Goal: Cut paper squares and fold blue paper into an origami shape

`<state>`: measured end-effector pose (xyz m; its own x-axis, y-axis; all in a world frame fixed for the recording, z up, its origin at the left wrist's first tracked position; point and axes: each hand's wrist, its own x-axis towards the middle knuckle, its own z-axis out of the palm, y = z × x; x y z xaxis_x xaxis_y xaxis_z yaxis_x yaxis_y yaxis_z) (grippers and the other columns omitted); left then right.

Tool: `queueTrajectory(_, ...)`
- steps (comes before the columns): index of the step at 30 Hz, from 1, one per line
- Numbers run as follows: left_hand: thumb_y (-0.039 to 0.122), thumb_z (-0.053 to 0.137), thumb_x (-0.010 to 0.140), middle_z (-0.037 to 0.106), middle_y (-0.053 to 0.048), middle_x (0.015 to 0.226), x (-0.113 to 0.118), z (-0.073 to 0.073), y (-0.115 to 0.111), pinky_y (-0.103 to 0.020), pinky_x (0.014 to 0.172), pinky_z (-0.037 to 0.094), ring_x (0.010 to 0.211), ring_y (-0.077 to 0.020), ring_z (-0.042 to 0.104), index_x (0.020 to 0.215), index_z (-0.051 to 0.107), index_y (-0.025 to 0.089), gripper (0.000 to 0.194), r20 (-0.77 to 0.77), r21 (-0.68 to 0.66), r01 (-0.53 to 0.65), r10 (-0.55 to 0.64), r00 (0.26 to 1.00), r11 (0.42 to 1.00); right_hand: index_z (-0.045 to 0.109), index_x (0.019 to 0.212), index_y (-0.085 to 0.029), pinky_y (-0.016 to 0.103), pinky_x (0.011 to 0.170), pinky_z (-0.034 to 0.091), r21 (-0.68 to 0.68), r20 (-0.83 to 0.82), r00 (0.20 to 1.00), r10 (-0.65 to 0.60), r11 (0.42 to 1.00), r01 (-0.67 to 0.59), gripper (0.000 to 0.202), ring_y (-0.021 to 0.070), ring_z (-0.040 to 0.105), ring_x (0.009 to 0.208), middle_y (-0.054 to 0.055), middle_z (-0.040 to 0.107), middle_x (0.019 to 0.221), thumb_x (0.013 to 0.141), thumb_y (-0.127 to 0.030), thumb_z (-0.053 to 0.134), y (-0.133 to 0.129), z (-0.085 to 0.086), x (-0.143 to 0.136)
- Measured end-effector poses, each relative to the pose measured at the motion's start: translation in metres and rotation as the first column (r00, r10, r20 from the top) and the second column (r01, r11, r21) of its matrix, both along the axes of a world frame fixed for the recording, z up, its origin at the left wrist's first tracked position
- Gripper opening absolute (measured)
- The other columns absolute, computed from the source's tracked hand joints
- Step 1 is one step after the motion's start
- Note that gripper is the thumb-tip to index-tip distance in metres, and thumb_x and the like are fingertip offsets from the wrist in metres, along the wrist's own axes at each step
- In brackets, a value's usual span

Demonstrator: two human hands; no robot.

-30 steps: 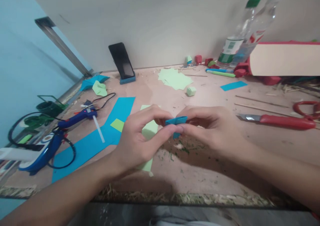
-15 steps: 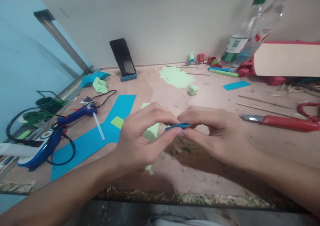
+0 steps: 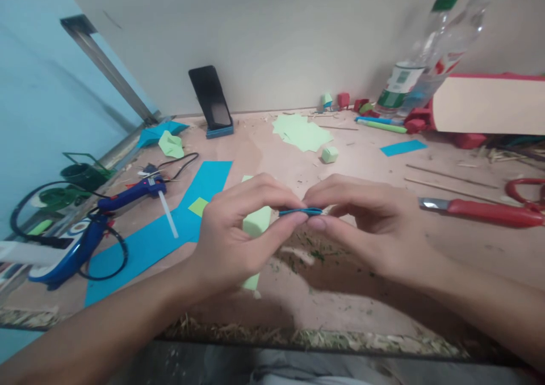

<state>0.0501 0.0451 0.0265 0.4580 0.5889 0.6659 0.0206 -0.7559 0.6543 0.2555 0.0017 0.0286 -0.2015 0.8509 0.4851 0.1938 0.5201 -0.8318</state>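
Between my two hands is a small folded piece of blue paper [image 3: 303,210], seen edge-on above the table. My left hand [image 3: 238,226] pinches its left part between thumb and fingers. From the other side, my right hand [image 3: 370,220] pinches the right part, and both thumbs press from below, almost touching. Under my left hand lies a light green paper strip [image 3: 252,283], partly covered. Blue paper strips [image 3: 140,260] with a yellow-green piece [image 3: 198,207] on them lie to the left. Dark green bits [image 3: 317,254] are scattered below my hands.
At left are a blue hot glue gun [image 3: 128,197] and a green cup [image 3: 80,175]. A phone [image 3: 209,95] stands at the back. Further right sit a green paper cube [image 3: 329,155], a red-handled knife [image 3: 489,210], sticks [image 3: 451,187] and plastic bottles [image 3: 400,84].
The blue paper has turned slightly, from tilted to nearly level. My right thumb has shifted a little along it, and the left thumb has moved slightly.
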Motion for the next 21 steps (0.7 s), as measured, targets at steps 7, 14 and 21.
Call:
queueTrajectory(7,0.005,0.076,0.09,0.075,-0.003,0.09,-0.0011,-0.0017,0.0002,-0.034,0.074,0.053,0.081,-0.0157,0.066,0.097,0.075,0.022,0.018,0.007,-0.029,0.017,-0.016,1.0,0.999,0.08,0.092,-0.022,0.027,0.061,0.057,0.043,-0.013,1.0,-0.017,0.999,0.018,0.012,0.0153,0.07,0.076,0.003,0.078,0.088,0.091,-0.012,0.074,-0.0006,0.0013,-0.0004)
queueTrajectory(14,0.01,0.077,0.09,0.076,-0.003,0.09,-0.0009,-0.0001,0.0002,-0.036,0.075,0.055,0.082,-0.0181,0.067,0.097,0.074,0.024,0.015,-0.008,-0.027,-0.01,0.009,1.0,1.0,0.081,0.091,-0.023,0.028,0.06,0.057,0.081,-0.011,1.0,-0.019,0.996,0.019,0.013,0.0163,0.07,0.076,0.004,0.078,0.088,0.091,-0.013,0.074,0.0003,0.0011,-0.0002)
queueTrajectory(21,0.01,0.078,0.089,0.075,-0.003,0.088,-0.0007,-0.0001,0.0016,-0.034,0.074,0.054,0.08,-0.017,0.067,0.095,0.074,0.023,0.014,0.0,-0.025,-0.01,0.01,1.0,1.0,0.082,0.094,-0.023,0.031,0.067,0.058,0.086,0.022,1.0,-0.011,0.996,0.009,0.016,0.0177,0.073,0.081,0.005,0.08,0.092,0.093,-0.012,0.072,0.0011,-0.0003,0.0009)
